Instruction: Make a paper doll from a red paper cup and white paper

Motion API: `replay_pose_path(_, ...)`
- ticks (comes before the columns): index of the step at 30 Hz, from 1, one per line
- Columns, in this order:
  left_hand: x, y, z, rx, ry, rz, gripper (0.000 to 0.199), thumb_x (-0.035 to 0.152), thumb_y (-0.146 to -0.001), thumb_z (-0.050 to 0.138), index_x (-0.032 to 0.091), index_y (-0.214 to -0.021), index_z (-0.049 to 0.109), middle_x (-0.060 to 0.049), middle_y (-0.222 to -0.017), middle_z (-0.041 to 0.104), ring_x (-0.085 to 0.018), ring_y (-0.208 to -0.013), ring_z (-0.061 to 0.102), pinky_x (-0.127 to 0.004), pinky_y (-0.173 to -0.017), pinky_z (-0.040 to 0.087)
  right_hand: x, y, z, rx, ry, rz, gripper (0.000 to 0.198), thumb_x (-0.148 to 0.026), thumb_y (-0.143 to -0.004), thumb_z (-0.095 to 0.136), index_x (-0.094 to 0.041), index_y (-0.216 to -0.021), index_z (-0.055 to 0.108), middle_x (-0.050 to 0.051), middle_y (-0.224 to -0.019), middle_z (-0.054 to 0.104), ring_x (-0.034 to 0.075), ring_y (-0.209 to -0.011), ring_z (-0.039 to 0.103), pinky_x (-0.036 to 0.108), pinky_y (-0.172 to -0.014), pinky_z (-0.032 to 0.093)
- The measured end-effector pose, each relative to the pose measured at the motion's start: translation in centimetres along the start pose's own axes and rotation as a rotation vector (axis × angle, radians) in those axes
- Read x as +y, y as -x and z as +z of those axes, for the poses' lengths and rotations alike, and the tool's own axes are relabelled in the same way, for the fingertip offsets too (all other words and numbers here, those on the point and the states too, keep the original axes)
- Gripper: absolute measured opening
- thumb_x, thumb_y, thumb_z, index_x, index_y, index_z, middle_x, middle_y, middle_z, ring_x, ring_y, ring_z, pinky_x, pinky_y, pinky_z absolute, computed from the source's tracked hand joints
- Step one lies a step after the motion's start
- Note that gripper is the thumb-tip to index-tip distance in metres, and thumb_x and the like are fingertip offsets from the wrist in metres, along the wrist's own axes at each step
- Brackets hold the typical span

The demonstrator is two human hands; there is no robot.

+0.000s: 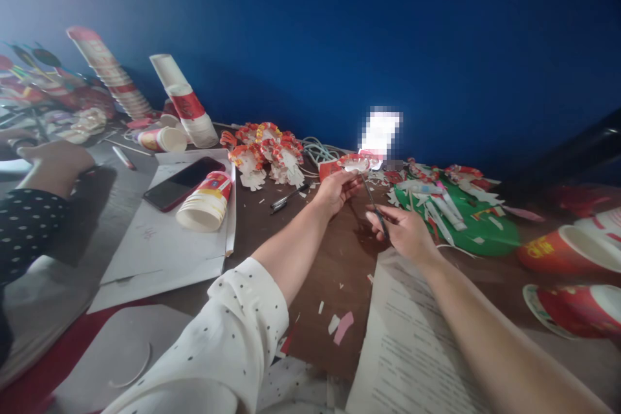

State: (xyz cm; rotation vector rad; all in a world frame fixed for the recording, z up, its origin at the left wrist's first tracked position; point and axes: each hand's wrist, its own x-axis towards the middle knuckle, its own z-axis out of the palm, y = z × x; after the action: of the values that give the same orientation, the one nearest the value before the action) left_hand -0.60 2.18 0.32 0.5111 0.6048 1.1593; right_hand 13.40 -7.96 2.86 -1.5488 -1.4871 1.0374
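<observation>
The left hand (pixel 336 193) is pinching a red-and-white paper piece (pixel 356 167) above the worktop (pixel 313 275) while the right hand (pixel 403 228) is gripping apparent scissors (pixel 376 212) beside it, seemingly trimming, the next move probably calling for steady, careful blade placement.

I have lane from near edge of worktop (pixel 317 278), between left forearm (pixel 291 242) and printed sheet (pixel 412 343); dark-handled tool (pixel 379 218) blocks far end. Far edge: craft pile (pixel 279 156), blue wall (pixel 291 26) behind.
</observation>
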Motion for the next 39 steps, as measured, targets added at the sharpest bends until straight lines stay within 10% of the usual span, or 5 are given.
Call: replay_pose_path(39,0.05,0.15,0.11,-0.017,-0.109,0.09,0.006,0.012,-0.075,0.066,0.011,-0.072,0.062,-0.003,-0.068,0.066,-0.009,-0.063,0.061,-0.03,-0.078,0.051,-0.61,0.6,0.35,0.023,-0.186,0.083,0.042,-0.055,-0.065,0.07,-0.014,-0.072,0.066,0.0,-0.056,0.05,0.005,-0.044,0.04,0.018,-0.036,0.023)
